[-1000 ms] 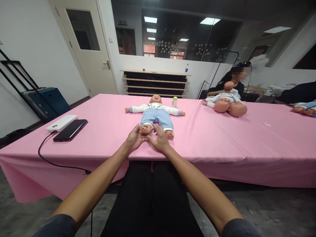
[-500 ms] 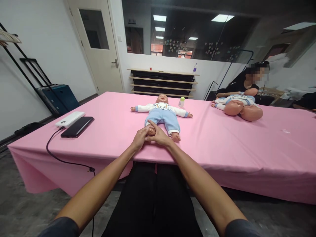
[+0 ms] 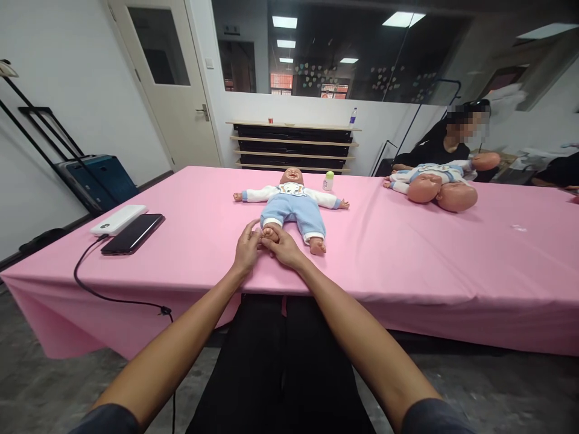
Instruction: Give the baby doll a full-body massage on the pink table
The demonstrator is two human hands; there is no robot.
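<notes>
A baby doll (image 3: pixel 292 205) in a white top and light blue trousers lies on its back on the pink-covered table, arms spread and feet towards me. Its foot on the left (image 3: pixel 270 232) is between my two hands. My left hand (image 3: pixel 246 248) curls around the outer side of that foot, with the fingertips partly hidden. From the other side my right hand (image 3: pixel 284 248) grips it, the thumb lying by the sole and the other fingers mostly out of sight. The doll's other foot (image 3: pixel 317 246) rests free.
A small bottle with a green cap (image 3: pixel 328 181) stands beyond the doll's arm. On the left lie a black phone (image 3: pixel 133 234) and a white power bank (image 3: pixel 118 220) with a cable. More dolls (image 3: pixel 443 190) lie at the right, beside a seated person (image 3: pixel 446 141).
My left hand has shifted outwards along the foot, and my right hand's fingers have come down around it. At the far right, a doll's head has moved to the right. The view has shifted slightly.
</notes>
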